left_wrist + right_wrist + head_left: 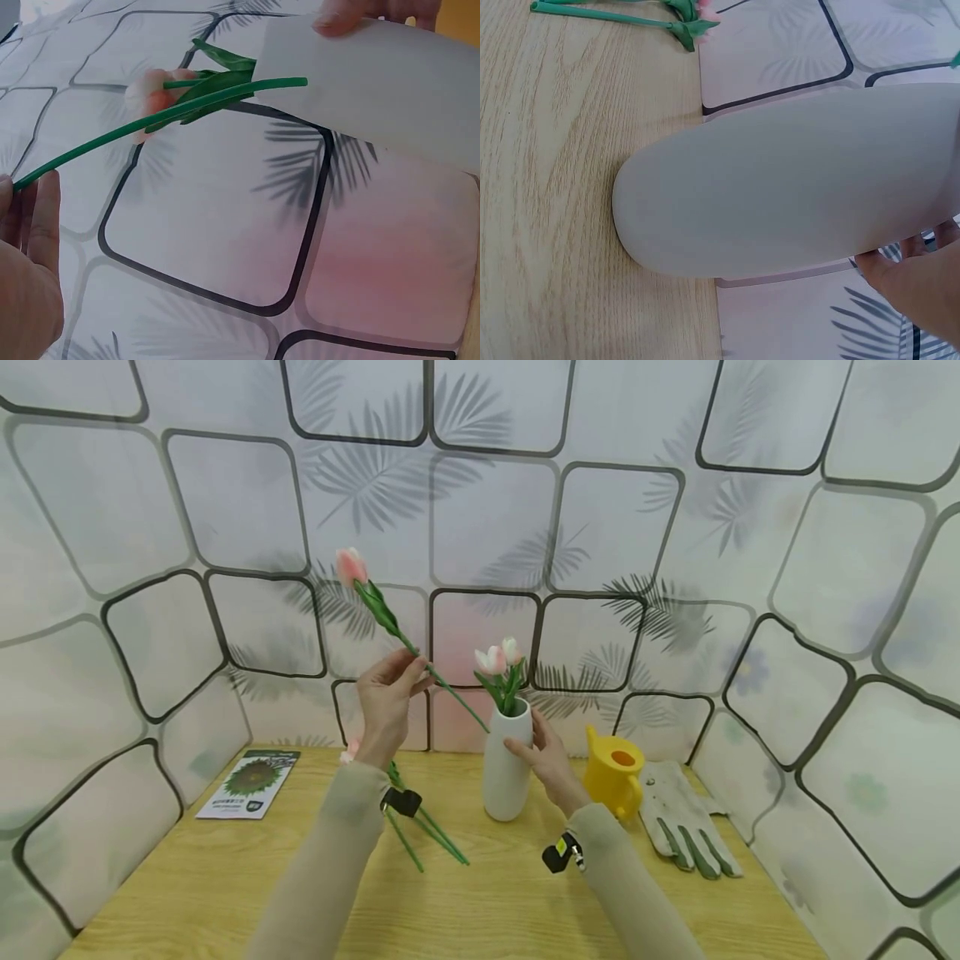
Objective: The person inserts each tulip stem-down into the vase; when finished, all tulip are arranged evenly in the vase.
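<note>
Left hand: the left hand (386, 706) pinches the green stem of a pink tulip (378, 606) between thumb and fingers.
Held tulip: raised over the table, left of the vase, slanting, its bloom up and to the left; the bare stem end is down at the right, beside the vase's upper left side. Whether it touches there I cannot tell.
Right hand: the right hand (553, 760) grips the vase from the right, thumb across its near side.
Vase: the white vase (504, 777) stands upright at mid-table; its visible side is plain.
Tulips in vase: two pale pink-and-white tulips (495, 662) with green leaves rise above the rim.
Loose tulips: more stems (442, 837) lie on the table left of the vase, partly hidden by the left arm.
Packet: a packet (251, 785) lies far left, printed with a large sunflower; it bears a dark band along the far edge, with a line of characters and a small dark emblem along the near edge, all too small to read.
Watering can: a yellow watering can (606, 781) stands right of the vase.
Glove: a white-and-green glove (686, 827) lies at the right, beside the can.
Table: light wood-grain surface (487, 902).
</note>
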`<state>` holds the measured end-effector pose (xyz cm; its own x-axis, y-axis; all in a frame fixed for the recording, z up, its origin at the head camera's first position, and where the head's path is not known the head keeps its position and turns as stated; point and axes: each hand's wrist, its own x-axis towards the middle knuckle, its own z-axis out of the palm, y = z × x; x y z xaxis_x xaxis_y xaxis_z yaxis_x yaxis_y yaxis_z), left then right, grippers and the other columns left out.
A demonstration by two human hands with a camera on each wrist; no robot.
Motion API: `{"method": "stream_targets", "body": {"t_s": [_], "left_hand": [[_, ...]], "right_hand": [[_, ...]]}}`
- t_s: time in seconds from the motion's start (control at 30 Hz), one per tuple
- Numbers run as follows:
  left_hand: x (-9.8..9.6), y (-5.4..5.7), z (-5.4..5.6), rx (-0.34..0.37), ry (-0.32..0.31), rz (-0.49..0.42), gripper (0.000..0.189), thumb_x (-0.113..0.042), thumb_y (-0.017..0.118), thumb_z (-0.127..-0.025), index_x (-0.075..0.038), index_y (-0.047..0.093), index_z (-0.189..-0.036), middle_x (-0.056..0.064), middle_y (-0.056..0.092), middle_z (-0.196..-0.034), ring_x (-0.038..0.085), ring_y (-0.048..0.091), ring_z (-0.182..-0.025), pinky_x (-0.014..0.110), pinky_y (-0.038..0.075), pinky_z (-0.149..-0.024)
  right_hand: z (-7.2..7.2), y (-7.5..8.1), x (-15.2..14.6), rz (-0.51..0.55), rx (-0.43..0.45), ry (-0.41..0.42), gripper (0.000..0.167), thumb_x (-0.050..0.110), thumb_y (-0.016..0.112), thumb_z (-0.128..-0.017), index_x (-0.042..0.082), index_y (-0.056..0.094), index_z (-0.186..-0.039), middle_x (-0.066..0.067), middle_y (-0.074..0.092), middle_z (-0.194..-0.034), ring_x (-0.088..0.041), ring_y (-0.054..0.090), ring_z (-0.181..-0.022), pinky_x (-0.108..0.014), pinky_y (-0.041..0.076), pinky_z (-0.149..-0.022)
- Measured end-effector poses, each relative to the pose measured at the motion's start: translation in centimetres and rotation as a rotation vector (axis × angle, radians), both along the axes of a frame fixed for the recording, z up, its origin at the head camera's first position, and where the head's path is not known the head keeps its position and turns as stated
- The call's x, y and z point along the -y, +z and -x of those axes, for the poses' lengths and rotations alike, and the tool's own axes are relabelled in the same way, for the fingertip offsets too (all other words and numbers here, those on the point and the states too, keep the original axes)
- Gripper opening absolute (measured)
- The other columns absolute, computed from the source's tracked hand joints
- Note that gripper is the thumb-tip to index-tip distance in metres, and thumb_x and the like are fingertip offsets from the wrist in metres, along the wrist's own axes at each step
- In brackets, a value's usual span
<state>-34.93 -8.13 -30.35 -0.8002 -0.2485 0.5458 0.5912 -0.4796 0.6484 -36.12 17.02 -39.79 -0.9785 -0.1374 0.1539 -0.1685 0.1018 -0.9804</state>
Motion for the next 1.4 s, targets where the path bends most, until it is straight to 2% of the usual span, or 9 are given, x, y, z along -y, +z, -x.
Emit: {"method": "stream_targets", "body": {"t_s": [0.17,0.33,0.47,0.67,0.77,0.93,1.03,1.3,1.4], "left_hand": [[-0.4,1.1,-0.1,-0.032,0.006,-0.055,0.012,0.003,0.072,-0.085,-0.004,0.075,-0.095,0.006,0.073,-0.081,0.016,0.072,-0.074,0.037,0.062,-0.074],[-1.2,1.8,-0.3,-0.064,-0.021,-0.143,0.014,0.006,0.071,-0.084,-0.006,0.076,-0.091,0.007,0.073,-0.082,0.015,0.071,-0.074,0.040,0.062,-0.075],[-2.1,2.2,-0.4,-0.110,-0.020,-0.123,0.017,0.006,0.069,-0.086,-0.008,0.076,-0.092,0.005,0.073,-0.084,0.013,0.070,-0.077,0.042,0.061,-0.079],[-4.0,1.6,-0.4,-0.107,-0.034,-0.031,0.024,0.009,0.068,-0.086,-0.013,0.077,-0.092,0.000,0.073,-0.085,0.013,0.071,-0.079,0.036,0.062,-0.075],[-5.0,1.0,-0.2,-0.086,-0.045,0.038,0.019,0.008,0.069,-0.086,-0.007,0.075,-0.096,0.002,0.074,-0.088,0.016,0.072,-0.080,0.038,0.062,-0.077],[-6.1,0.0,0.2,-0.020,-0.028,0.170,0.024,0.002,0.071,-0.087,0.011,0.069,-0.109,0.023,0.071,-0.098,0.018,0.072,-0.075,0.042,0.061,-0.077],[-6.6,-0.3,0.2,0.003,-0.005,0.268,0.027,-0.003,0.070,-0.089,0.011,0.068,-0.112,0.031,0.068,-0.102,0.021,0.072,-0.074,0.038,0.062,-0.076],[-8.0,-0.9,0.2,0.094,0.038,0.514,0.028,-0.025,0.073,-0.090,-0.010,0.074,-0.113,0.012,0.074,-0.105,0.023,0.072,-0.089,0.036,0.060,-0.084],[-8.6,-1.2,0.3,0.056,0.046,0.567,0.024,-0.022,0.074,-0.089,-0.009,0.076,-0.110,0.010,0.074,-0.101,0.018,0.070,-0.086,0.033,0.061,-0.077]], "right_hand": [[-0.1,-0.1,0.1,0.009,-0.024,-0.011,0.085,0.021,0.072,-0.092,0.020,0.018,-0.158,-0.007,0.023,-0.163,-0.031,0.024,-0.149,-0.056,0.019,-0.122],[-0.2,-0.3,0.2,-0.005,-0.045,-0.027,0.085,0.026,0.072,-0.091,0.022,0.019,-0.157,-0.005,0.024,-0.162,-0.030,0.025,-0.149,-0.056,0.020,-0.122],[-0.3,-0.4,0.2,-0.012,-0.049,-0.032,0.085,0.028,0.073,-0.090,0.023,0.020,-0.157,-0.005,0.025,-0.162,-0.030,0.024,-0.149,-0.057,0.020,-0.121],[-0.3,-0.5,0.4,-0.009,-0.039,-0.032,0.085,0.027,0.073,-0.090,0.024,0.021,-0.157,-0.004,0.026,-0.162,-0.029,0.025,-0.149,-0.055,0.020,-0.122],[-0.3,-0.6,0.4,-0.003,-0.043,-0.039,0.084,0.026,0.073,-0.090,0.023,0.022,-0.157,-0.004,0.026,-0.161,-0.030,0.026,-0.148,-0.055,0.021,-0.121],[-0.2,-0.7,0.4,-0.005,-0.045,-0.036,0.083,0.025,0.073,-0.091,0.023,0.023,-0.157,-0.005,0.028,-0.161,-0.030,0.028,-0.147,-0.056,0.023,-0.121],[-0.2,-0.5,0.5,-0.009,-0.049,-0.032,0.082,0.025,0.072,-0.091,0.024,0.023,-0.157,-0.004,0.029,-0.160,-0.030,0.029,-0.147,-0.057,0.024,-0.120],[-0.1,-0.2,0.3,0.001,-0.065,-0.023,0.081,0.028,0.073,-0.090,0.028,0.025,-0.155,-0.002,0.032,-0.159,-0.029,0.031,-0.146,-0.058,0.027,-0.118],[-0.3,-0.2,0.3,-0.007,-0.064,-0.022,0.079,0.027,0.072,-0.091,0.028,0.025,-0.155,-0.001,0.032,-0.159,-0.029,0.032,-0.146,-0.058,0.027,-0.118]]}}
